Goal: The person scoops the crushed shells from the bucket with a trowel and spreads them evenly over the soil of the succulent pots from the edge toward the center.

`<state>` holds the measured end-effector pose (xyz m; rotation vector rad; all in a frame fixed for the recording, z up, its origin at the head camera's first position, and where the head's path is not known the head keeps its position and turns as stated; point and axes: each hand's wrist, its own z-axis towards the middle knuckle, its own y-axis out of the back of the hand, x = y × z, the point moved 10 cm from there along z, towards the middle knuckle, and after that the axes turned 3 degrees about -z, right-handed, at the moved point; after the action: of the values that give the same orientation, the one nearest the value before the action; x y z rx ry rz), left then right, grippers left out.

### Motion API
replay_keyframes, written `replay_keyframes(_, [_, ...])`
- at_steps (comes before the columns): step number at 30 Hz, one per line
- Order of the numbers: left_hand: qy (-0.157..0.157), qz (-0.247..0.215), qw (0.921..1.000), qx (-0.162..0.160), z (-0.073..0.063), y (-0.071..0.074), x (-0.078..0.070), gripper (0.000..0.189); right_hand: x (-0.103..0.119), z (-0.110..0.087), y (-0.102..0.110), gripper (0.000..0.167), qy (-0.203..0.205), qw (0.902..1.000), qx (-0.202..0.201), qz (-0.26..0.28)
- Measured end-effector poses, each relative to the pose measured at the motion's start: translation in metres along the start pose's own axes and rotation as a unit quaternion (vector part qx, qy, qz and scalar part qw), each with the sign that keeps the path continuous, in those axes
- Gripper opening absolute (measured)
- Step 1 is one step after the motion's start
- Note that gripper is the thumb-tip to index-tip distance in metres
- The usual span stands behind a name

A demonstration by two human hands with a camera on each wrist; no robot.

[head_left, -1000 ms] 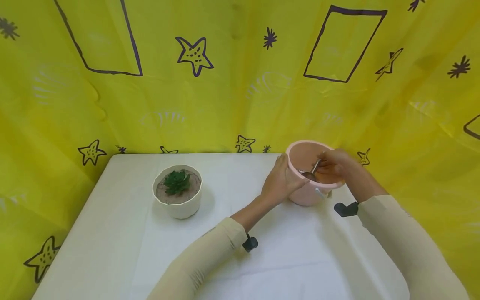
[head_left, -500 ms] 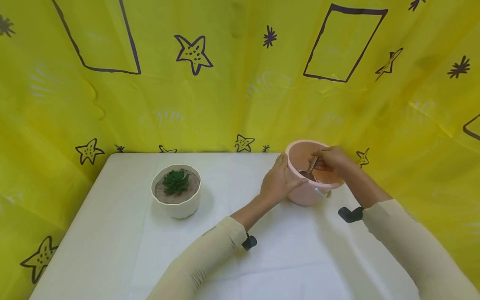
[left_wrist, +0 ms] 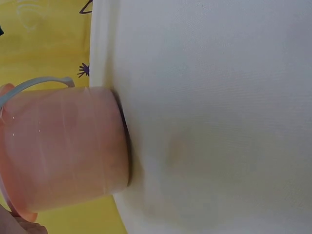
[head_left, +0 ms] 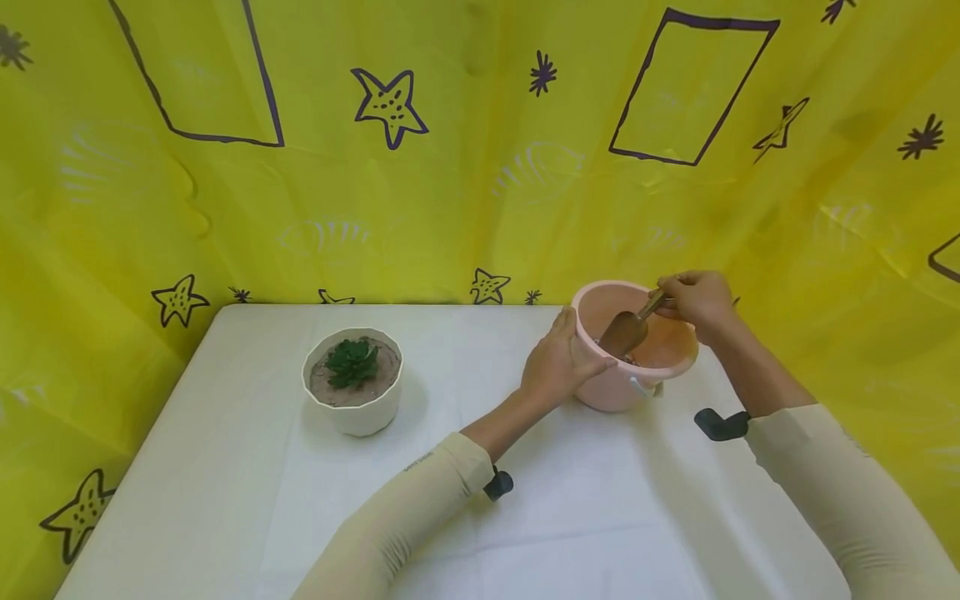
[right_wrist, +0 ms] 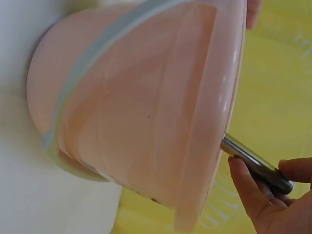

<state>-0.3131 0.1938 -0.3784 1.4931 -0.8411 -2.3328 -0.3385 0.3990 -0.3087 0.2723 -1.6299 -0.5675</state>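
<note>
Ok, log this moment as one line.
left hand: holds pink bucket near rim | right hand: grips scoop handle, blade inside bucket | potted plant: on white table

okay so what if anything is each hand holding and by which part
The right hand holds a scoop by its handle; the left hand holds the pink bucket at its rim.

Scoop [right_wrist: 256,164] mostly hidden w/in bucket [right_wrist: 139,107] in R wrist cam.
</note>
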Motion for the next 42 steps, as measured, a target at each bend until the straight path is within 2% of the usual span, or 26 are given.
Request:
replay_keyframes(6, [0.005, -0.006, 0.9999, 0.006, -0.002, -0.001, 0.001, 0.106, 0.003, -0.001, 0.013, 0.043, 0.040, 0.9959, -0.074, -0.034])
replay_keyframes(11, [0.004, -0.009, 0.9999, 0.003, -0.003, -0.002, 0.001, 0.104, 0.004, -0.005, 0.016, 0.035, 0.090, 0.9837, -0.129, -0.087])
replay_keyframes(14, [0.004, -0.011, 0.9999, 0.002, -0.003, -0.003, 0.001, 0.103, 0.003, -0.007, 0.015, 0.032, 0.100, 0.9757, -0.156, -0.117])
replay_keyframes(18, [0.007, -0.008, 0.9999, 0.004, -0.003, -0.003, 0.000, 0.102, -0.003, -0.010, 0.010, 0.030, 0.086, 0.9717, -0.176, -0.132])
replay_keyframes(22, [0.012, -0.012, 0.9998, 0.008, -0.003, -0.004, 0.001, 0.103, -0.010, -0.011, 0.007, 0.031, 0.070, 0.9729, -0.179, -0.129])
replay_keyframes(28, [0.016, -0.006, 0.9998, 0.008, -0.003, -0.004, 0.002, 0.104, -0.015, -0.013, 0.005, 0.031, 0.066, 0.9762, -0.178, -0.105])
replay_keyframes(37, [-0.009, 0.003, 0.9999, -0.005, -0.001, 0.000, -0.001, 0.100, -0.030, -0.013, 0.000, 0.033, 0.020, 0.9829, -0.163, -0.082])
replay_keyframes(42, [-0.008, 0.002, 0.9999, -0.011, -0.001, 0.002, -0.001, 0.100, -0.034, -0.006, -0.003, 0.036, -0.005, 0.9847, -0.150, -0.088])
